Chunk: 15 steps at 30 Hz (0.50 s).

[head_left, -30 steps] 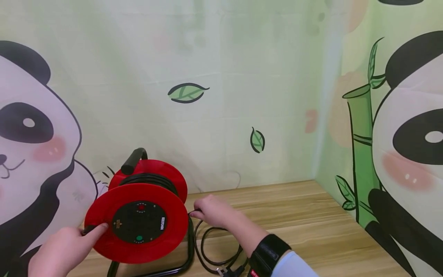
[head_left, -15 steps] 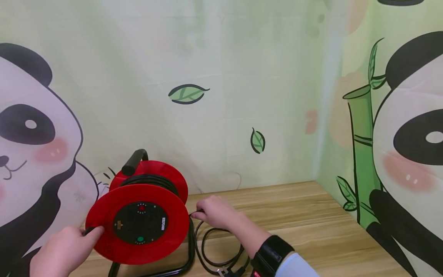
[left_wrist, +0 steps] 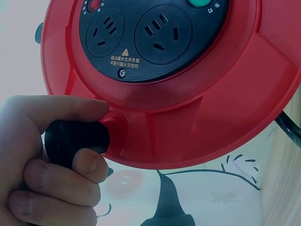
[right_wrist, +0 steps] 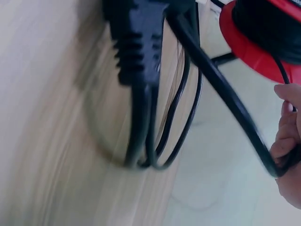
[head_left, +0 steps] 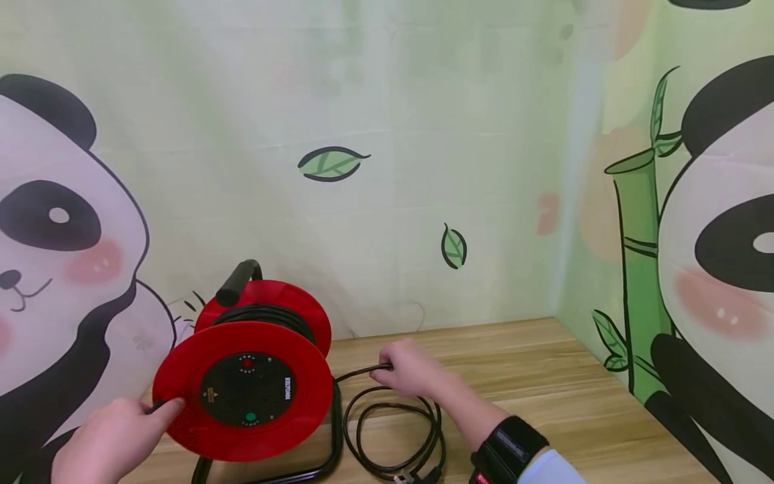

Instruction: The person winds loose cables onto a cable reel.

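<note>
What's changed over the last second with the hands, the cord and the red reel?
The right hand, pinching the black cord, has moved right, away from the red reel, drawing out more cord; the loose loops on the table have widened. The left hand still grips the black crank knob at the reel's rim. The reel has not shifted.

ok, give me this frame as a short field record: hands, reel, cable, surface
left hand: grips the black crank knob on the reel's front disc
right hand: holds the black cable to the right of the reel
cable reel: red, upright on a black tube stand, sockets facing the camera
loose cable: looped on the table, plug at its near end
table: light wood
backdrop: panda and bamboo print
</note>
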Each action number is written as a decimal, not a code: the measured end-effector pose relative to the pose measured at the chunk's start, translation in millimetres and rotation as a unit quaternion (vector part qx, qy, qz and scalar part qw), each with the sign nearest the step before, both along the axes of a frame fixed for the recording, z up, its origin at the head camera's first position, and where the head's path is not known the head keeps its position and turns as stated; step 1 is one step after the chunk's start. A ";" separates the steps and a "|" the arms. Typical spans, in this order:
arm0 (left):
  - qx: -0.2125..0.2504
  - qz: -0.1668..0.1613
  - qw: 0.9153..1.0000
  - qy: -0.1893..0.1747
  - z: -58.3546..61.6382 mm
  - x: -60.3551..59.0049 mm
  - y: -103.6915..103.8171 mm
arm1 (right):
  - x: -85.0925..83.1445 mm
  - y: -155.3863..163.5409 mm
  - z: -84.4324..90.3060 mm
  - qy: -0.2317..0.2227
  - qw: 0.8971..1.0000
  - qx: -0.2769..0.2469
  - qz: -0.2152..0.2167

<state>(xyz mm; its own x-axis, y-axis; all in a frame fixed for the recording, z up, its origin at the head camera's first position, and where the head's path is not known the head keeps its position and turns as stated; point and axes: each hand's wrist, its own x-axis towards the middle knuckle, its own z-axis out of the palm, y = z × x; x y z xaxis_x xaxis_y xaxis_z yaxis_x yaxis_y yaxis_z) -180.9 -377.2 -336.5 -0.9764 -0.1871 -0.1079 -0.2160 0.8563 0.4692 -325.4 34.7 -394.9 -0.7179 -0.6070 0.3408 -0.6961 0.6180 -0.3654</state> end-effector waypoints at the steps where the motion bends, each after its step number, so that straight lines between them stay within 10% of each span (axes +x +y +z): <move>1: 0.002 -0.001 1.000 -0.001 0.6 0.4 0.1 | -1.8 6.4 -1.1 -0.002 1.000 -0.009 -0.002; 15: 0.010 0.001 1.000 -0.011 -3.3 -1.9 -2.8 | -14.5 75.9 -8.5 -0.057 0.996 -0.064 -0.017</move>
